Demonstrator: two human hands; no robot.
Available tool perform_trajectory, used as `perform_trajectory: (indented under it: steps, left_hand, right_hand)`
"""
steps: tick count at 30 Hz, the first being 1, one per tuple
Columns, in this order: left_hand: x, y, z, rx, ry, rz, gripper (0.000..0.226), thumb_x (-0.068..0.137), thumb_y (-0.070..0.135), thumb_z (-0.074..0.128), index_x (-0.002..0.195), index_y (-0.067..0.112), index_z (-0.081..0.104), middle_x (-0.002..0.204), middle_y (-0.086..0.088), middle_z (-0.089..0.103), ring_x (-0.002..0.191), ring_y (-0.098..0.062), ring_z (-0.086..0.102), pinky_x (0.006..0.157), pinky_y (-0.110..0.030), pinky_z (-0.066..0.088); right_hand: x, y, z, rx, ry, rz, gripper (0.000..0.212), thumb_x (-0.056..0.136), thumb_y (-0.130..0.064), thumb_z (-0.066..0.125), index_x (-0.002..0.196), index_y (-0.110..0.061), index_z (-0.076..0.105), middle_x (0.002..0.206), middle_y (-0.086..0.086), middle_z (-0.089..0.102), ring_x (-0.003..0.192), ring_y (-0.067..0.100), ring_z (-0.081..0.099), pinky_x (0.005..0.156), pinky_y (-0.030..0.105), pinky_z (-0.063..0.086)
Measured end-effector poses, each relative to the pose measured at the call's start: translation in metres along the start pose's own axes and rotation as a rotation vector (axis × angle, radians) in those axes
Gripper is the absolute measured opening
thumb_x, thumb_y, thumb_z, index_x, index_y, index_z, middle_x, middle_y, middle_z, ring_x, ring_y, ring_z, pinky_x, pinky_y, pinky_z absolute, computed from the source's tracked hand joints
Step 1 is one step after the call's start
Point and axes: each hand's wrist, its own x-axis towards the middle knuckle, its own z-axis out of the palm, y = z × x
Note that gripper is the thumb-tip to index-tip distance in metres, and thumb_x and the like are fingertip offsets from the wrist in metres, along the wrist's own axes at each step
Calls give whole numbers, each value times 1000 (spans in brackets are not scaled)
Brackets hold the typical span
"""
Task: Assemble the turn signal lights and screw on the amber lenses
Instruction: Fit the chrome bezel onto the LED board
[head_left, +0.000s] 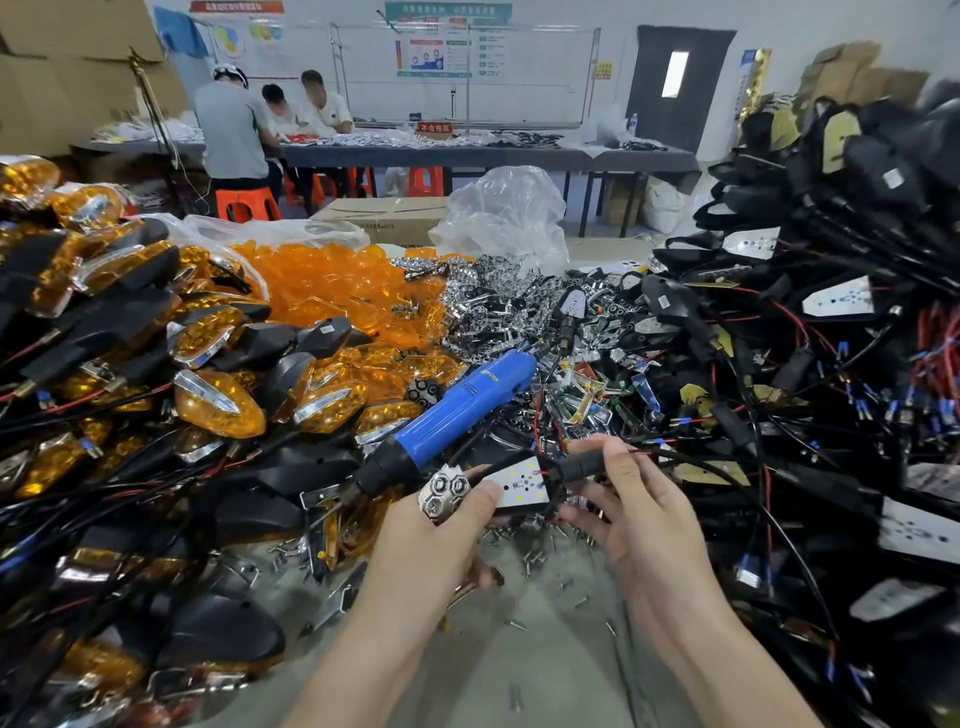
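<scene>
Right side: big tangled heap of black wired housings (831, 322), stacked well above the bench. Left side: pile of finished signals (130, 374), amber lenses on, black backs, wires trailing. Behind that, a mound of loose amber lenses (332, 291) spilling from a clear bag, and just beside it a heap of chrome reflectors (493, 306).

Blue electric screwdriver (457, 410) lies tilted across the middle, nose down toward the hands.

Right hand (628, 514) is curled round the black stem of one turn signal housing (566, 470), with the white LED board (522, 486) facing up, held above the grey bench (545, 665).

Left hand (431, 540) pinches a chrome reflector (444, 491) at the board's left edge; probably touching it, hard to tell from this angle.

Loose screws (530, 561) are scattered on the bench under the hands.
</scene>
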Motion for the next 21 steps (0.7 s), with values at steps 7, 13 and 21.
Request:
perform_trajectory:
  steps: [7,13,21]
  left_hand:
    - [-3,7,1,-152,-26,32,19,97,18,60,109,24,72,55,-8,65,54,-7,63,42,-27,43]
    - [-5,14,1,-238,-61,-33,25,97,17,59,120,13,67,71,-46,44,61,-8,67,42,-25,42]
    - [-2,7,6,-159,56,48,20,99,10,55,104,18,72,47,8,58,50,-10,56,39,-25,42]
  right_hand:
    - [-1,0,1,53,-8,3,32,85,-43,63,101,-17,72,103,8,78,81,20,74,68,27,60]
    - [-2,-3,0,77,-24,-6,32,90,-37,57,107,-12,67,103,7,78,83,19,76,69,23,59]
    - [-5,-2,2,95,-78,1,29,90,-37,57,105,-15,67,109,10,77,87,20,74,73,28,60]
